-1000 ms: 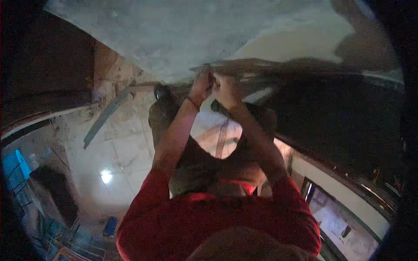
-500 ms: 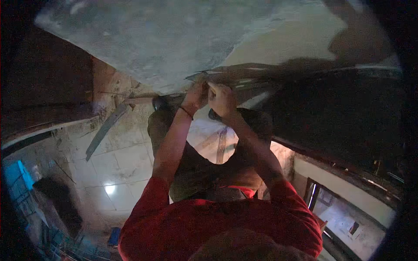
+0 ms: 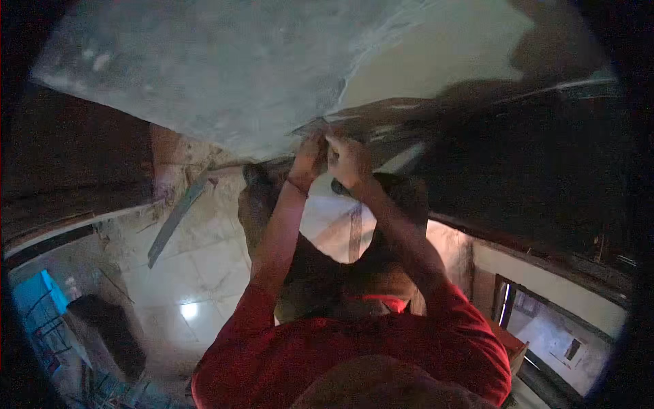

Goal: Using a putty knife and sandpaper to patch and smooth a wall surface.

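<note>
My left hand, with a dark band at the wrist, is closed around a thin, dark, flat-bladed tool. Its blade lies against the lower edge of the wall; its handle is hidden in my fingers. Right beside it, my right hand is curled shut with the thumb uppermost. Whether it grips the same tool, I cannot tell. Rough grey coating covers the wall at left and centre, while a smoother beige area shows at right.
A long grey strip lies on the pale tiled floor at left. My knees are bent below the hands. A dark surface fills the right side. Farther back on the right is a window-like opening; a dark bulky thing stands lower left.
The view has shifted slightly, so wall and floor sit lower and further right. Both hands stay together at the wall's lower edge, with hardly any movement of their own.
</note>
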Demonstrator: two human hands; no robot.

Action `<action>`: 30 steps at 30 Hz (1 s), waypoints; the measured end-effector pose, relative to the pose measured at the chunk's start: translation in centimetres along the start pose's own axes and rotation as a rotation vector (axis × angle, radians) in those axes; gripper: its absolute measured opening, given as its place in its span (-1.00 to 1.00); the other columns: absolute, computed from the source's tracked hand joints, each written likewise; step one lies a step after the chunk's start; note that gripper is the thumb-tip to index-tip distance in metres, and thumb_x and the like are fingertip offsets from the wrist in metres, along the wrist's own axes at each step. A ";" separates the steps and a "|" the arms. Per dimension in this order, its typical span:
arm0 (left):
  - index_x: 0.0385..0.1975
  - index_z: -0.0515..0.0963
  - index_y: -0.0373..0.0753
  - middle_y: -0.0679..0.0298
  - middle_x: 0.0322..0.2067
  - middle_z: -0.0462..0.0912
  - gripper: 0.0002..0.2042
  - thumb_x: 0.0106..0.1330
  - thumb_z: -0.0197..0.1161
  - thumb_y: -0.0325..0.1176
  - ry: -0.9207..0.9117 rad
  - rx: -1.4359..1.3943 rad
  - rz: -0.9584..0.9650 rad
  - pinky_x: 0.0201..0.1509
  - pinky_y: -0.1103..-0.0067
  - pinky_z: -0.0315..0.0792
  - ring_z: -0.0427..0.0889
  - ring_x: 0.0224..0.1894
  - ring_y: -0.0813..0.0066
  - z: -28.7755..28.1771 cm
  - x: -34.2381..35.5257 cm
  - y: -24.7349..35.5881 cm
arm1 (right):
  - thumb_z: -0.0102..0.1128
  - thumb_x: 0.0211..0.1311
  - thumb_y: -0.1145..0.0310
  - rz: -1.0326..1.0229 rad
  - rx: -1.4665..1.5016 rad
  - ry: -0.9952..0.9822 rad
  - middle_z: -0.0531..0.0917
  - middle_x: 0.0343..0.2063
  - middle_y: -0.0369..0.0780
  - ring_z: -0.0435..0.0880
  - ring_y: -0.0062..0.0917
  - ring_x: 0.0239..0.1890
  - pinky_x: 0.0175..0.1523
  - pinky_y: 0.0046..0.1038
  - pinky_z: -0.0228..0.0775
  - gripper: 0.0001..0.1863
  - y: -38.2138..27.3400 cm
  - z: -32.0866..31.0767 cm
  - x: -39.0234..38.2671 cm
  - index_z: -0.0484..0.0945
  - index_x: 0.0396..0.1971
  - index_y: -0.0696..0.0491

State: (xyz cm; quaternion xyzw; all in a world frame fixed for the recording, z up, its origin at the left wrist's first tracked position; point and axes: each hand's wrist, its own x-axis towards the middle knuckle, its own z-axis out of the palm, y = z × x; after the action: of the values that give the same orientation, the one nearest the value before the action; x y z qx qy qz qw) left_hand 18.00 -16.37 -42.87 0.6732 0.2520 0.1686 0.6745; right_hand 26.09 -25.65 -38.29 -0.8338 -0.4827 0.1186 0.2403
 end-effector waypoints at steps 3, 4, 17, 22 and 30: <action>0.02 0.40 -0.28 0.18 -0.02 0.50 -0.65 0.43 -0.14 -0.18 -0.025 -1.072 -0.394 0.12 0.42 0.35 0.47 0.01 0.30 1.2 -0.9 -0.7 | 0.10 0.05 0.38 -0.017 0.039 0.071 0.61 -0.35 -0.01 0.61 -0.14 -0.29 -0.18 -0.16 0.45 -0.64 -0.3 -0.6 -1.4 0.56 -0.09 0.01; 0.02 0.40 -0.28 0.18 -0.02 0.50 -0.64 0.44 -0.15 -0.17 -0.004 -1.093 -0.404 0.12 0.43 0.35 0.47 0.01 0.31 1.6 -1.0 -0.8 | 0.11 0.02 0.40 0.029 0.023 0.037 0.60 -0.37 -0.04 0.60 -0.16 -0.29 -0.20 -0.18 0.44 -0.63 -0.4 -0.9 -1.6 0.55 -0.08 0.01; -0.06 0.44 -0.32 0.22 -0.16 0.56 -0.71 0.42 -0.11 -0.26 -0.039 -0.533 -0.219 0.01 0.50 0.40 0.53 -0.11 0.40 1.7 -0.2 3.6 | 0.11 0.01 0.41 -0.030 0.106 0.154 0.61 -0.41 -0.04 0.60 -0.15 -0.29 -0.18 -0.17 0.44 -0.62 -0.1 -2.9 -1.8 0.55 -0.08 0.00; -0.02 0.42 -0.36 0.18 -0.06 0.53 -0.67 0.43 -0.16 -0.26 0.022 -0.754 -0.347 0.07 0.48 0.39 0.50 -0.02 0.35 1.9 -0.5 5.6 | 0.14 -0.02 0.39 -0.058 0.133 0.144 0.61 -0.44 -0.04 0.60 -0.15 -0.32 -0.21 -0.17 0.44 -0.60 -0.5 -4.0 -2.3 0.55 -0.08 0.01; 0.15 0.29 -0.40 0.10 0.13 0.41 -0.56 0.43 -0.18 -0.20 -0.188 -0.836 -0.215 0.23 0.43 0.29 0.42 0.13 0.28 2.2 0.3 5.3 | 0.10 0.00 0.40 -0.115 0.153 0.222 0.62 -0.44 -0.01 0.61 -0.14 -0.33 -0.22 -0.15 0.44 -0.63 -0.7 -5.7 -2.8 0.55 -0.11 0.05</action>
State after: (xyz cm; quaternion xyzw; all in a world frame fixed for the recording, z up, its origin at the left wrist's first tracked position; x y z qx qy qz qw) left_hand 20.05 -17.81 -37.73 0.3248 0.1683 0.1229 0.9226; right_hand 26.60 -29.37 -33.19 -0.7920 -0.4898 0.0482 0.3614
